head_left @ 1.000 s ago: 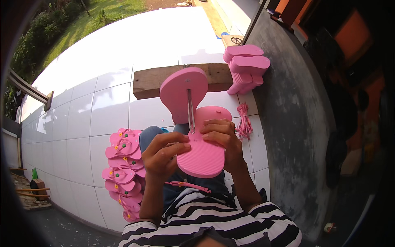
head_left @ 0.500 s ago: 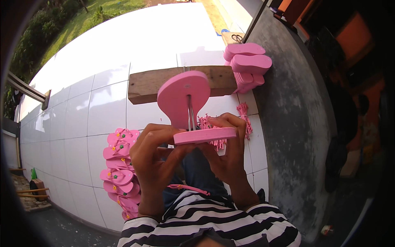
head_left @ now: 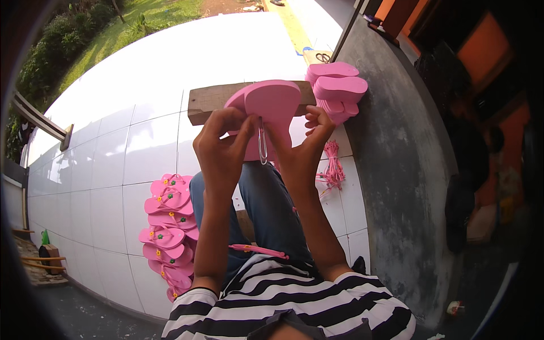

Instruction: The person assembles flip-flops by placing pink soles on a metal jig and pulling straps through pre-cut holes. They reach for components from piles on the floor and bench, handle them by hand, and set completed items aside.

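A pink foam flip-flop sole (head_left: pixel 275 99) is tilted up in front of me, between my two hands. A thin silver metal prong (head_left: pixel 262 141), like a narrow loop, sticks out of its face toward me. My left hand (head_left: pixel 224 141) grips the sole's left side, thumb and forefinger pinched close to the prong. With its thumb pressed to the sole right of the prong, my right hand (head_left: pixel 306 133) has its other fingers loosely curled past the right edge. More pink foam shows behind and below; how the pieces join is hidden. Behind them lies a wooden block (head_left: pixel 212 102).
Stacked pink soles (head_left: pixel 340 88) stand at the back right, near a bundle of pink straps (head_left: pixel 333 167). Finished pink flip-flops (head_left: pixel 164 238) with small flowers are lined up at my left. One pink strap (head_left: pixel 258 249) lies across my lap. White tiles (head_left: pixel 102 198) cover the floor.
Both hands have moved up and away from me, bringing the near sole toward the upright one. The long prongs that showed between the soles are now mostly covered, with a metal loop sticking out.
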`<state>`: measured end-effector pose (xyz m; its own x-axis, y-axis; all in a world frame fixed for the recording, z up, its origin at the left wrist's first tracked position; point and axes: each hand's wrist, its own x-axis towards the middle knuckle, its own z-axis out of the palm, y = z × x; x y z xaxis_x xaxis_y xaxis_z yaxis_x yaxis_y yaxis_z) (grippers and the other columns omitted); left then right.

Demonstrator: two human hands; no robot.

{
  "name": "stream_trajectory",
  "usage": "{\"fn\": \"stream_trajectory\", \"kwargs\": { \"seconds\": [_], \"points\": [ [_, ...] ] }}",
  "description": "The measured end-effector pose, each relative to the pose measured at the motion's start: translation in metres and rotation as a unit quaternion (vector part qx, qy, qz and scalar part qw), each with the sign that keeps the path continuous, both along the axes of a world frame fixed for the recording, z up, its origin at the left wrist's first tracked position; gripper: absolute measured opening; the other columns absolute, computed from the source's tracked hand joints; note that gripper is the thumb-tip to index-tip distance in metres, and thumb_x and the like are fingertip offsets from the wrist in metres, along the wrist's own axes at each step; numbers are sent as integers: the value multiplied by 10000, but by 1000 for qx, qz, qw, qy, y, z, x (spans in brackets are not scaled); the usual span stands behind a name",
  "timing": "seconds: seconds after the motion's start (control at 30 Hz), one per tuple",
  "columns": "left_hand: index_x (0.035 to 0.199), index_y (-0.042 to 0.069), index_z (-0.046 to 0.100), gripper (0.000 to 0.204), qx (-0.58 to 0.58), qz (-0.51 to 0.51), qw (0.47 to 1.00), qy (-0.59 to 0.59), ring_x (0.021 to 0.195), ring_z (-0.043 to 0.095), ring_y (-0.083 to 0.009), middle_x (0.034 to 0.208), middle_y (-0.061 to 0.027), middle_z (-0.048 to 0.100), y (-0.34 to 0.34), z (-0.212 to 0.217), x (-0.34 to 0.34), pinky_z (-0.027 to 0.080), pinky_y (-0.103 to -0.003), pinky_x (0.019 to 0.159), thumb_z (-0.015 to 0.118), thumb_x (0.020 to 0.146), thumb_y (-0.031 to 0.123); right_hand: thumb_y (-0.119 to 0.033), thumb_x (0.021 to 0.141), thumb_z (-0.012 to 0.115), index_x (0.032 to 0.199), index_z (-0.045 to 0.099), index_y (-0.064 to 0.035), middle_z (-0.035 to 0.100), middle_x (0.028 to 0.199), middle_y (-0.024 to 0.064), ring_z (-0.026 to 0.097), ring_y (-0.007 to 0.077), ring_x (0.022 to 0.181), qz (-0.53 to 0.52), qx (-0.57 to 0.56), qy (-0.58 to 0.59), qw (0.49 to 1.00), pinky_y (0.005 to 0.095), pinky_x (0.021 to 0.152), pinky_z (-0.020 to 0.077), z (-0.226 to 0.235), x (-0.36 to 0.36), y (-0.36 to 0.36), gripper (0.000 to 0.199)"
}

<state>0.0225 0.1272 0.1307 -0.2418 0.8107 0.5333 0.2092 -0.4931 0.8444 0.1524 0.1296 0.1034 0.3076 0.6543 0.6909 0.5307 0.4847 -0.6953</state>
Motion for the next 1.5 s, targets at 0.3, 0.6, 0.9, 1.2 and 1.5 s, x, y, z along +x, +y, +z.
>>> {"fn": "stream_trajectory", "kwargs": {
  "seconds": [0.3,0.6,0.9,1.2,1.5],
  "points": [
    [1007,-25,639,104,-71,-12,997,-36,726,687,-132,916,-84,654,-35,-54,-10,585,-250,554,661,911,6,-49,735,784,1087,657,-91,650,1023,77,615,266,935,40,43,-70,996,386,810,487,-4,-14,-19,377],
    [1013,-3,625,98,-155,-12,988,-11,672,661,-115,842,-69,647,-74,-122,-30,547,-238,530,637,944,66,24,770,757,1122,624,-54,655,974,81,658,211,808,160,100,-53,981,299,666,543,-12,2,-14,384],
    [1006,2,625,65,-211,-67,973,-59,727,636,-97,904,-45,602,-87,-162,-29,541,-222,562,604,950,29,-93,963,605,1176,554,-2,662,1030,112,698,200,860,406,-214,476,750,267,616,570,1,-17,-36,237],
    [1016,10,625,82,-224,-86,970,-44,743,625,-102,946,-42,605,-92,-197,-31,519,-228,611,606,936,13,-212,1021,526,1168,574,-16,654,1020,112,698,197,878,429,-229,531,694,254,514,551,-3,-15,-41,250],
    [1023,9,630,95,-224,-90,970,-32,777,607,-99,973,-45,607,-89,-195,-32,505,-223,636,609,930,5,-222,1029,510,1198,578,-29,608,1138,94,674,176,861,519,-242,604,554,217,493,530,-11,-10,-38,265]
  ]
}}
